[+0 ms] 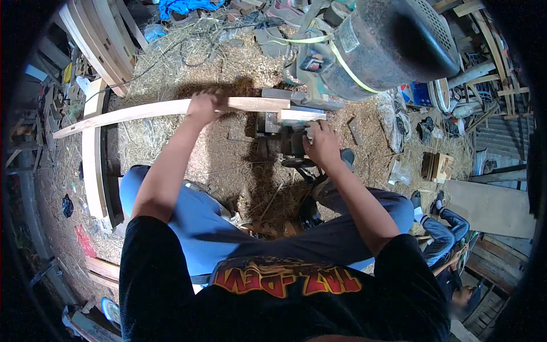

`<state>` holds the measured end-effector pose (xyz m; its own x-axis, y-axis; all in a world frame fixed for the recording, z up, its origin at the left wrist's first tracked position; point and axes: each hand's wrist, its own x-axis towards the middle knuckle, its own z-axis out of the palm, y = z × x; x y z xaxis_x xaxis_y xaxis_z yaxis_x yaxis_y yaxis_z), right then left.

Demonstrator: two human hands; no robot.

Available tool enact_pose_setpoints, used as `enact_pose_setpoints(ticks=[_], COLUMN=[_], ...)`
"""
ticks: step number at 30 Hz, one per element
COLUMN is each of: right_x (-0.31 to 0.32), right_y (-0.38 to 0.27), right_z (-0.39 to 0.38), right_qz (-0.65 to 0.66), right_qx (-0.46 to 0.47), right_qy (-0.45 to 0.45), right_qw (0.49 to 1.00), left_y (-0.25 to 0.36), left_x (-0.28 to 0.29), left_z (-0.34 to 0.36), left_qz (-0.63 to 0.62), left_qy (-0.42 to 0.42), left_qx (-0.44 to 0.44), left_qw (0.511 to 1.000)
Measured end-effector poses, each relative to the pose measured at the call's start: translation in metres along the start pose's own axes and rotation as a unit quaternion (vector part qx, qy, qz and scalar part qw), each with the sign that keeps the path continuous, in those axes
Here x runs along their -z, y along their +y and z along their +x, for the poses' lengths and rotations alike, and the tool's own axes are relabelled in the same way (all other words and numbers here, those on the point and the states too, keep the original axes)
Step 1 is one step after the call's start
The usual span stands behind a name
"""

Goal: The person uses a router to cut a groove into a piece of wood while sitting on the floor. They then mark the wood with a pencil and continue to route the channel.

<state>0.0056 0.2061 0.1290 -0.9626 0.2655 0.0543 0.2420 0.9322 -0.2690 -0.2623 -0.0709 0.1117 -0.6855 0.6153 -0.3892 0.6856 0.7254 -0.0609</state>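
Across the upper middle lies a long pale wooden plank (134,113), its right end by grey metal blocks (276,94). My left hand (203,107) grips it near its middle, fingers over the far edge. A short pale board (299,115) sits beside the plank's right end on a dark metal fixture (272,124). My right hand (323,145) is just below that board with fingers bent and apart, holding nothing that I can see. Dark parts under it are partly hidden.
A large dark metal cylinder (387,51) with a strap stands at the back right. Leaning boards (99,45) and a long timber (91,171) are at left. Another person's legs (439,233) show at lower right, near a plywood sheet (490,205). Straw and shavings cover the ground.
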Motion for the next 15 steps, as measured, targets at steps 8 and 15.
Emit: enact_pose_setpoints(ticks=[8,15], right_x=[0.005,0.007], right_y=[-0.011,-0.012], right_z=[-0.001,-0.007], right_qz=[0.012,0.013], right_qx=[0.06,0.032], right_qy=[-0.009,-0.036], right_qw=[0.998,0.999], left_y=[-0.055,-0.042], left_x=[-0.036,-0.037], left_z=[0.008,0.01], left_qz=[-0.039,-0.057], left_qy=[0.086,0.102], left_qx=[0.035,0.005], left_qw=[0.995,0.993])
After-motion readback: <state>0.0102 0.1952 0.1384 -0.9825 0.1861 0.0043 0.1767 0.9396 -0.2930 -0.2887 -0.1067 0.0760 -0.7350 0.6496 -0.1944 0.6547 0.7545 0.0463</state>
